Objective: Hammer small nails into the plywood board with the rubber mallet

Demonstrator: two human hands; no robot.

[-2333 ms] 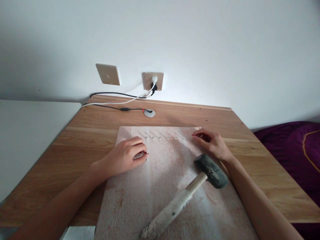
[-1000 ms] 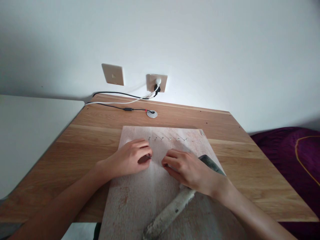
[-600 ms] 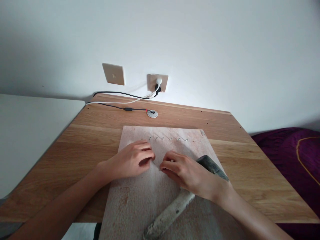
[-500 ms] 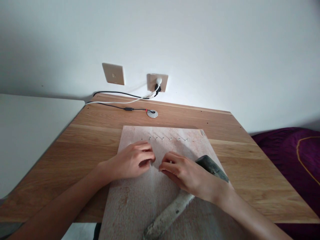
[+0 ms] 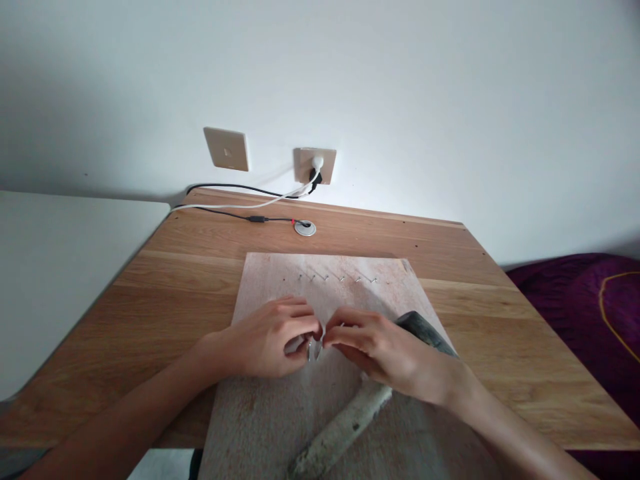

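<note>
Over the pale wooden board (image 5: 260,407), my left hand (image 5: 277,337) is closed, with thin shiny slivers that look like nails (image 5: 311,350) poking out at its fingertips. My right hand (image 5: 373,347) pinches at the same spot, its fingertips against one of these slivers; the fingers partly hide it. A row of several nails (image 5: 342,279) stands in the board near its far edge, some leaning. Beneath my right hand and wrist lies a hammer with a dark head (image 5: 425,331) and a worn, pale handle (image 5: 345,427) slanting toward me.
The board rests on a brown wooden table (image 5: 165,287). Black and white cables (image 5: 235,203) run along its back to a wall socket (image 5: 315,165), near a cable hole (image 5: 305,228). A white surface (image 5: 75,267) adjoins at left; purple cloth (image 5: 575,313) lies at right.
Both hands have come closer together and slightly nearer to me. The left moved right until its fingertips almost meet the right's, and the shiny slivers now show between them.
</note>
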